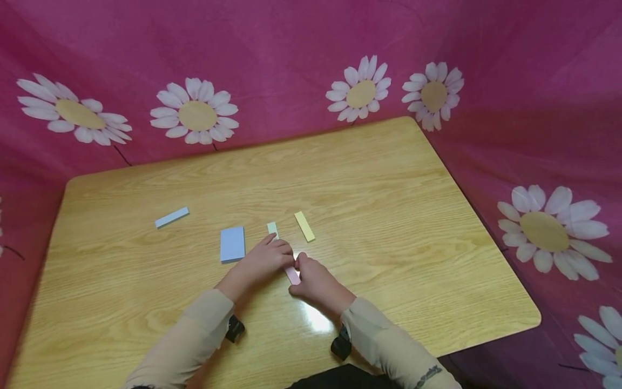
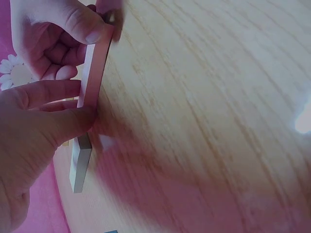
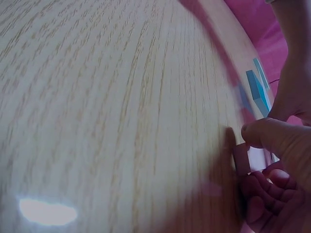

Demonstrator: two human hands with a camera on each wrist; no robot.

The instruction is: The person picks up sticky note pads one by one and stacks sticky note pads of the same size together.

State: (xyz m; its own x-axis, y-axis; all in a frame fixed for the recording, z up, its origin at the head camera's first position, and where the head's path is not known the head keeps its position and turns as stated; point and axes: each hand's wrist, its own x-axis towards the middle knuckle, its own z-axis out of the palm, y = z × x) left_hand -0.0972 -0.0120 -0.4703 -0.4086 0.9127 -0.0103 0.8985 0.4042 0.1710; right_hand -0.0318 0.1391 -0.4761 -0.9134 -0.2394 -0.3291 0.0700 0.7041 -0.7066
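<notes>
A narrow pink sticky note pad (image 1: 292, 275) lies between my two hands, slanting over the table. My left hand (image 1: 264, 260) pinches its far part between thumb and fingers, as the left wrist view shows. At the near end my right hand (image 1: 318, 281) holds it, thumb (image 3: 265, 132) along one side and the other fingers curled by the opposite side. Just beyond the pink pad (image 2: 95, 73), in line with it, is a pale green strip pad (image 1: 272, 228), partly hidden by my left fingers.
A yellow strip pad (image 1: 304, 227) lies to the right of the green one. Left of my left hand is a larger blue rectangular pad (image 1: 232, 245), with a light blue strip (image 1: 172, 217) farther left. Pink flowered cloth (image 1: 282, 65) hangs behind the wooden table (image 1: 389, 189).
</notes>
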